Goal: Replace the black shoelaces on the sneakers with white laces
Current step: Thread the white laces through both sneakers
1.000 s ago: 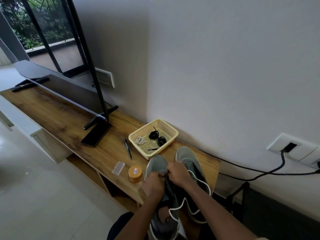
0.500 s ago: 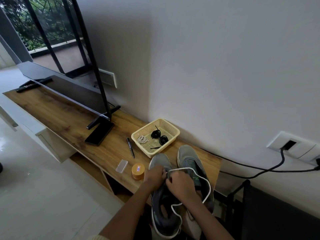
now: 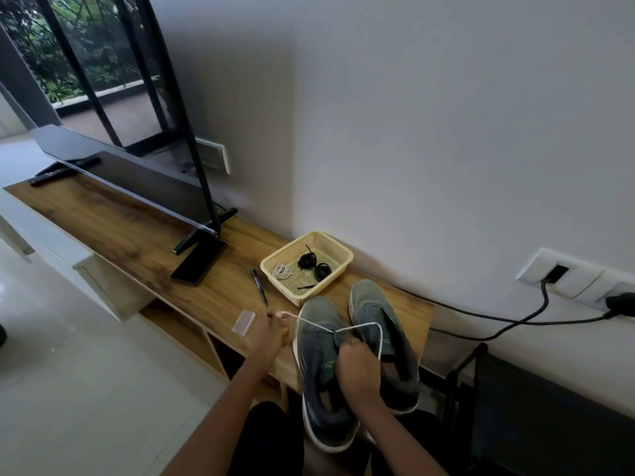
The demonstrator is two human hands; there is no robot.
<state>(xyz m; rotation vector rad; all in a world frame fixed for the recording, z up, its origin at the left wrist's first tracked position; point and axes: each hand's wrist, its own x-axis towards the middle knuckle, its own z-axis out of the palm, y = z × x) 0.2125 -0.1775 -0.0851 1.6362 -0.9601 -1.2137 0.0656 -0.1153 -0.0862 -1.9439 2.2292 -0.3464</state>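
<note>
Head view: 2 grey sneakers side by side on the wooden shelf [image 3: 144,242], toes toward the wall: left sneaker [image 3: 319,359], right sneaker [image 3: 381,324]. 1 white lace [image 3: 364,326] threaded through the left sneaker's front eyelets. Left hand [image 3: 271,331] pinches one end, drawn out left and taut. Right hand [image 3: 355,362] closed on the other side, which loops over the right sneaker. 1 yellow basket [image 3: 338,250] holds 2 black lace coils [image 3: 314,266] and 1 white coil [image 3: 282,271]. 1 pen [image 3: 259,286], 1 clear box [image 3: 244,321] nearby.
</note>
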